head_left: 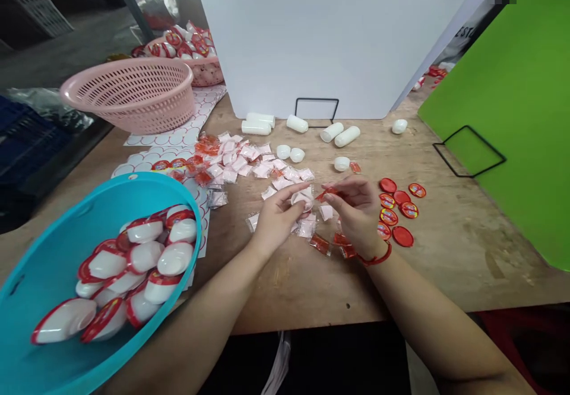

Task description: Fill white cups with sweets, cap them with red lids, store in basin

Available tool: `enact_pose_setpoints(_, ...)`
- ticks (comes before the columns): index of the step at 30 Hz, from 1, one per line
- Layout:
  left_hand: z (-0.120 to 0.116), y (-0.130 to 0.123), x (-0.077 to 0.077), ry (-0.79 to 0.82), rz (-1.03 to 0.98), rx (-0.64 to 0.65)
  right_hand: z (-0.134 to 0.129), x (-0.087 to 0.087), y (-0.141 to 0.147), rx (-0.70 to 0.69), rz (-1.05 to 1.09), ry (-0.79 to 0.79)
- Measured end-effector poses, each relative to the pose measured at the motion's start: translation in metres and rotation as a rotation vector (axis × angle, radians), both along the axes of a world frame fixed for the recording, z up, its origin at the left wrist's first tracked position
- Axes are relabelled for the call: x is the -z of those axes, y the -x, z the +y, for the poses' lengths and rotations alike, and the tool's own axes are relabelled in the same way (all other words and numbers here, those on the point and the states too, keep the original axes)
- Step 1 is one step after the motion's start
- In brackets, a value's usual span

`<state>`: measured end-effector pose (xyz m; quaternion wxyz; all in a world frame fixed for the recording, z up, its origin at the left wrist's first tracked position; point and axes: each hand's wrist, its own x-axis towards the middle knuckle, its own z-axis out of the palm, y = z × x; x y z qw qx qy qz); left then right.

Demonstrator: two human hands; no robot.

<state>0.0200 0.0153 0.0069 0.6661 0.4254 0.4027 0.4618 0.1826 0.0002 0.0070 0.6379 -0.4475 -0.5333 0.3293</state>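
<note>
Red sachet (327, 193) pinched in the right hand's (356, 214) closed fingers, just beside a white packet (303, 199) gripped by the left hand (276, 223), above the wooden table (445, 264), with loose packets (249, 158) far left and red lids (403, 236) right.

Wooden workbench (463, 252), white partition board (325, 38)
</note>
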Motion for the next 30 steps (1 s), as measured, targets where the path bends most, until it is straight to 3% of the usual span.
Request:
enact_pose_setpoints(4,-0.002,-0.001,0.001,-0.099,0.036,-0.026,-0.006,0.003,0.004,-0.028,-0.179,-0.155)
enact_pose_setpoints(7,-0.003,0.000,-0.002,-0.074,0.016,0.029,-0.003,0.006,0.003,0.025,-0.428,-0.262)
enact_pose_setpoints(10,-0.005,0.001,-0.004,0.025,-0.094,0.113,0.001,0.005,0.003,0.074,-0.577,-0.290)
enact_pose_setpoints(16,-0.002,0.000,0.002,0.062,-0.152,0.048,0.006,-0.006,-0.003,-0.031,-0.642,-0.265)
enact_pose_setpoints(20,0.004,0.002,0.007,0.061,-0.155,-0.003,0.009,-0.006,-0.010,-0.133,-0.503,-0.155)
enact_pose_setpoints(25,0.009,0.004,0.012,-0.001,-0.044,-0.037,0.014,-0.005,-0.021,-0.448,-0.180,0.097)
enact_pose_setpoints(27,0.011,0.004,0.014,-0.026,-0.018,-0.037,0.018,-0.008,-0.030,-0.423,-0.061,0.128)
enact_pose_setpoints(30,0.011,0.003,0.016,-0.030,-0.025,-0.047,0.024,-0.017,-0.048,-0.185,0.109,0.083)
